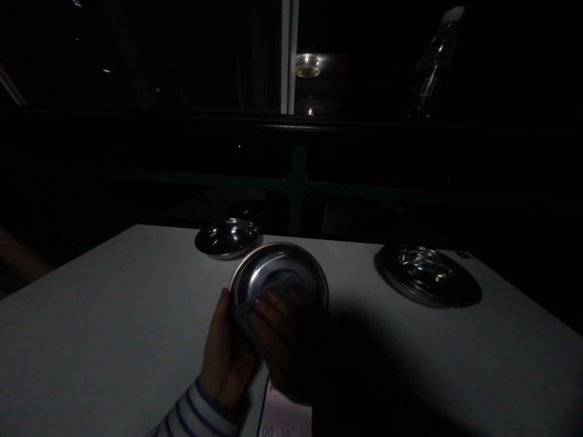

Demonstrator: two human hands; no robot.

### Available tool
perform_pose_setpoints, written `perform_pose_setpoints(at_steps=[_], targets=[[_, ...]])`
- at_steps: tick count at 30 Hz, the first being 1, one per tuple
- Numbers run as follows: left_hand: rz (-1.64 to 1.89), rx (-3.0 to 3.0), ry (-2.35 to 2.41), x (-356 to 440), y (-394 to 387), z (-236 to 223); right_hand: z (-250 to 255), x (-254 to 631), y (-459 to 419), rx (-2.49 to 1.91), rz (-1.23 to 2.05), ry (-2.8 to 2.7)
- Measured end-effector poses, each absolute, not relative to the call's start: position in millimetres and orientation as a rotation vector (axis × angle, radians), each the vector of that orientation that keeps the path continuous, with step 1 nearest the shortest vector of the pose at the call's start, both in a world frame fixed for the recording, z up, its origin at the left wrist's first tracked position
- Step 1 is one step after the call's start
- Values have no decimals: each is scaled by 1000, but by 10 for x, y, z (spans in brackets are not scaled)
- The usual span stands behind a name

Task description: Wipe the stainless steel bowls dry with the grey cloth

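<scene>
Left hand (223, 358) grips a dish (283, 262); right hand (280, 334) holds a cloth (248, 323) (partly hidden) against it. Bowl (226, 238) and dish stack (428, 276) sit well apart on the table (113, 315).

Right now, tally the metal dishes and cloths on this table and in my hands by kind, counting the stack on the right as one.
Single metal dishes: 2 (held dish, far dish)
Dish stack: 1 (number inside unclear)
Cloth under the right hand: 1
Total: 4

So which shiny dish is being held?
The middle dish, gripped in the left hand; the left dish and the stack at right sit on the table.
</scene>
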State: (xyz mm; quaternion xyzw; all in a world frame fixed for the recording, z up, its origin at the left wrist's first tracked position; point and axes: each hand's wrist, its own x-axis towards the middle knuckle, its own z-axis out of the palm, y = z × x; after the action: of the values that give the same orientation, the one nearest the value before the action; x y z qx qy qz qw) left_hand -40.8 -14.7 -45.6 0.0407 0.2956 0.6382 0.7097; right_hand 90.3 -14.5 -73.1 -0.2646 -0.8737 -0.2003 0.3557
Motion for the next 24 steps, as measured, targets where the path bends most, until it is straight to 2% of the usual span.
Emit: perform_pose_setpoints(at_steps=[6,12,15,17,22,24], targets=[[1444,222,782,-325,-159,-484,-522,1213,234,-900,-370,-2085],[1458,229,723,-318,-132,-467,-295,1310,101,-1054,254,-1771],[1437,212,730,-318,-144,-451,-320,1288,72,-1126,361,-1636],[1429,190,725,-321,-147,-453,-415,1249,96,-1082,262,-1679],[1438,133,714,-342,-136,-509,-717,1037,46,-815,-367,-2088],[1422,118,736,-348,-139,-518,-766,972,-3,-739,-465,-2213]])
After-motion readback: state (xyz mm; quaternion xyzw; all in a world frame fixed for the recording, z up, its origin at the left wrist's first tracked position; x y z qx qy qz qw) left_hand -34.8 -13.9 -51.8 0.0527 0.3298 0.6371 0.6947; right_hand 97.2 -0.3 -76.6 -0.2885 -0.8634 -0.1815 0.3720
